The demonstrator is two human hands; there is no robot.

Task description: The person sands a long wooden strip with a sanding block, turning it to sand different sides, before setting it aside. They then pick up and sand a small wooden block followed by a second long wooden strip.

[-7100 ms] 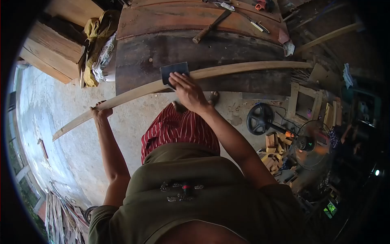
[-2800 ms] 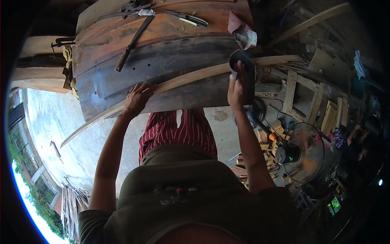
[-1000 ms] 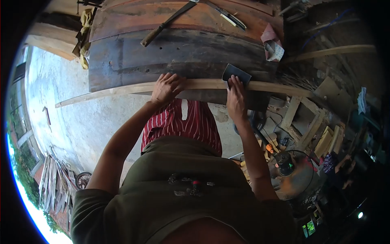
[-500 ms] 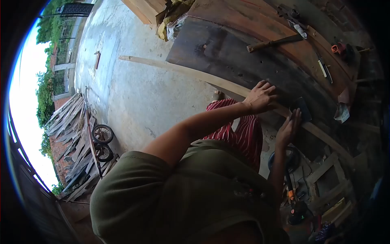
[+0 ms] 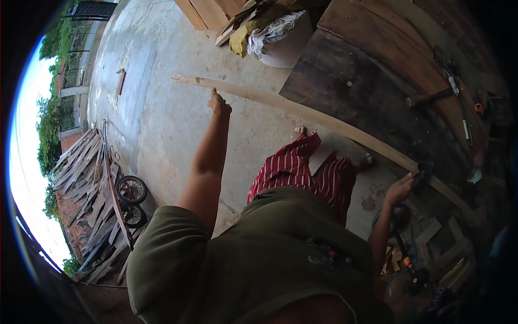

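The long wooden strip (image 5: 324, 121) is laid slantwise along the near edge of the bench (image 5: 345, 65), with its left end extended beyond it above the concrete floor (image 5: 167, 140). The dark sandpaper sheet (image 5: 425, 168) is held against the strip, near its right end, by the partly curled fingers of the right hand (image 5: 400, 190). The left hand (image 5: 219, 102) is placed beside the strip's left end, its index finger stretched toward the edge and the other fingers bent, though whether the wood is gripped cannot be told.
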